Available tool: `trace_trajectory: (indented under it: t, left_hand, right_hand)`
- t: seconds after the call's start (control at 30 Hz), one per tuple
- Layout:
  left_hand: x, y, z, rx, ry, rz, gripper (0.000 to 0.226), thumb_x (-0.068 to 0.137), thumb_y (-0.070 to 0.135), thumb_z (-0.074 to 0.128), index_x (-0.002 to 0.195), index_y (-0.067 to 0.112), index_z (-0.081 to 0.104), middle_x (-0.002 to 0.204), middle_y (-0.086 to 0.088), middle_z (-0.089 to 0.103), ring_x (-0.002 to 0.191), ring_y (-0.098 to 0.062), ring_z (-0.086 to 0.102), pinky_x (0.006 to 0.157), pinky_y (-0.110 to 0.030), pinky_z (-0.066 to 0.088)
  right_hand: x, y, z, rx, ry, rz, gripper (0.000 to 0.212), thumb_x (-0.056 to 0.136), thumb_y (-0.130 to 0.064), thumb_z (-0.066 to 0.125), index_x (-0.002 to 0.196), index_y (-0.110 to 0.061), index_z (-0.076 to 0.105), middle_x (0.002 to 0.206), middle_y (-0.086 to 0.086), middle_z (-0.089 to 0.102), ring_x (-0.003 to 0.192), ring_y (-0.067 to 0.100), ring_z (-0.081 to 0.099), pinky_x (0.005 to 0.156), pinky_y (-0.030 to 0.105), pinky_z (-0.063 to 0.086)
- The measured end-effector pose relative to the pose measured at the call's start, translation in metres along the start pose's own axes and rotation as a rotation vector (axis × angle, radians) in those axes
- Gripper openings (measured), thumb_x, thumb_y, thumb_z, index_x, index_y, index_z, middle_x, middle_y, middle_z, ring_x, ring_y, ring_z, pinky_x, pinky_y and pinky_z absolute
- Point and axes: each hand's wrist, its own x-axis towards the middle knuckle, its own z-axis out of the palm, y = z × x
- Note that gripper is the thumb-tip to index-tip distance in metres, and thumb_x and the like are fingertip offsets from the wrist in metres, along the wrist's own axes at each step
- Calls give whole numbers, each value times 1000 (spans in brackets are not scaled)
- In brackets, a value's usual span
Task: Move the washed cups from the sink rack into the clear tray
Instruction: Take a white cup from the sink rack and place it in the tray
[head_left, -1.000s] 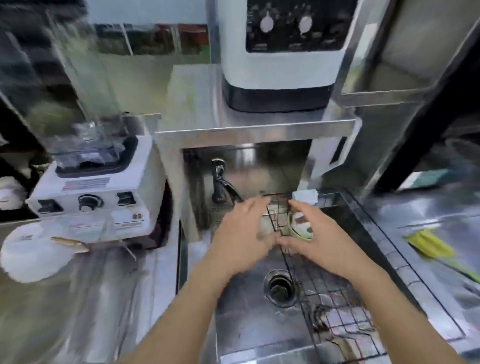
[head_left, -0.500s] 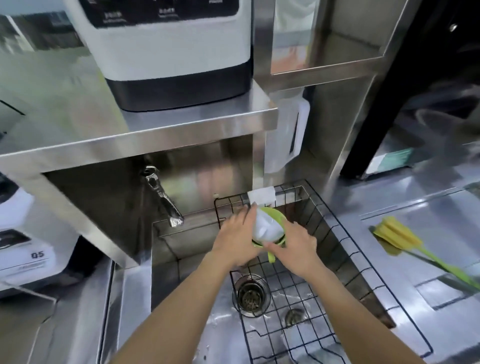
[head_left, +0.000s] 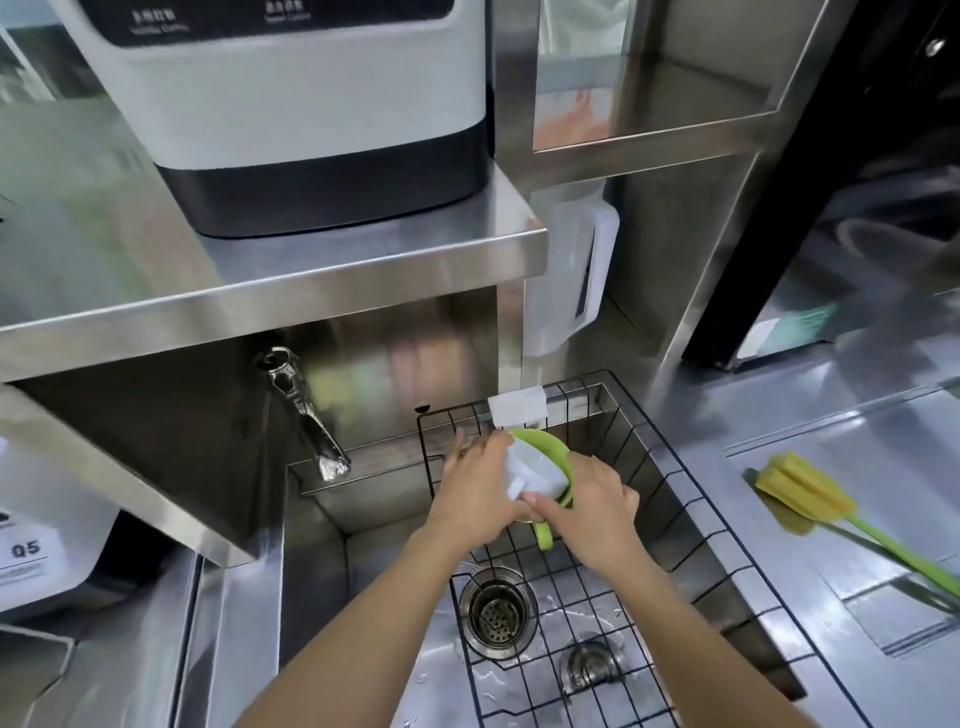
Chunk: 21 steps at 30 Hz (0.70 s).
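Inside wire rack (head_left: 649, 467): white cup (head_left: 537, 470), green cup (head_left: 550, 452), both hands.

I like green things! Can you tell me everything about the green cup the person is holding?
The green cup looks like shiny plastic, lime green, with a loop handle pointing down. It is tipped on its side, and a white cup sits nested in it. The left hand and right hand both grip the pair, held over the black wire rack in the steel sink. Much of it is hidden.
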Motion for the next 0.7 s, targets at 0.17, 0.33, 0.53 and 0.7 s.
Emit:
trace_trajectory:
  t: [0.17, 0.33, 0.53, 0.7]
  left_hand:
    - [-8, -3, -3, -194, 78, -45, 70, 64, 32, 74, 125, 25, 41, 125, -3, 50, 119, -24, 44, 94, -37, 42]
    - [-25, 0, -14, -411, 197, 25, 61, 67, 25, 74, 121, 27, 46, 125, 8, 52, 114, -13, 48, 93, -28, 42]
    - [-55, 3, -37, -667, 275, 92, 59, 60, 21, 80, 110, 34, 51, 120, 3, 58, 106, -12, 58, 86, -25, 51]
    - [-90, 6, -73, -783, 388, 137, 64, 55, 11, 86, 105, 32, 52, 115, -1, 59, 97, -3, 60, 76, -14, 48]
  right_hand:
    - [-6, -2, -8, 133, 9, 55, 78, 59, -76, 47, 113, -21, 52, 128, -1, 53, 139, 18, 23, 97, 34, 14]
    - [-18, -24, -34, 396, -58, 3, 48, 72, -48, 70, 113, -37, 47, 107, -14, 55, 112, 7, 40, 99, 29, 25]
    - [-38, -50, -44, 911, -87, -8, 70, 61, -16, 84, 116, -28, 42, 116, -5, 55, 99, 3, 56, 61, 11, 51]
    - [-60, -92, -50, 994, 17, -191, 66, 50, -21, 81, 105, -36, 49, 113, -7, 57, 101, 3, 58, 69, 10, 49]
